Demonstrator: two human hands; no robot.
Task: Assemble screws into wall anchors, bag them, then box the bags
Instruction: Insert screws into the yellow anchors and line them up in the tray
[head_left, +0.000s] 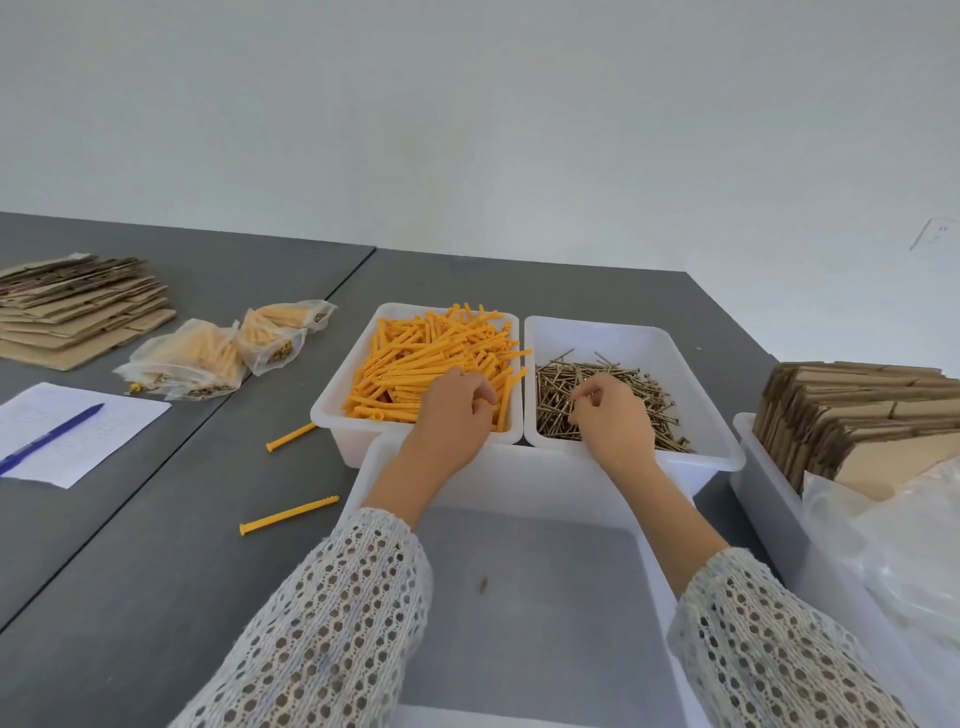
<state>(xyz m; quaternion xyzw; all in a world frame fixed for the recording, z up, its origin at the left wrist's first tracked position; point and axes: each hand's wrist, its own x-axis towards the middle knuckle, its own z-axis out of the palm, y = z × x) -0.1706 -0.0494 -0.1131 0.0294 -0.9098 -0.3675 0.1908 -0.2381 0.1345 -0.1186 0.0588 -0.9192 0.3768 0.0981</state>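
Your left hand (457, 410) reaches into the white bin (332, 400) of orange wall anchors (415, 358), fingers curled down among them; whether it grips one, you cannot tell. Your right hand (610, 415) sits in the neighbouring bin (717, 415) of screws (654, 395), fingertips pinching one. Filled bags (208, 358) lie well left on the grey table (130, 545).

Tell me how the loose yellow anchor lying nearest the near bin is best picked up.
Pinch the loose yellow anchor at mid-shaft from above, fingers closing across its width. It lies flat on the grey table, bare on both long sides, with its flanged head pointing lower left. The shaft is thin and straight, so a top pinch would probably lift it level.
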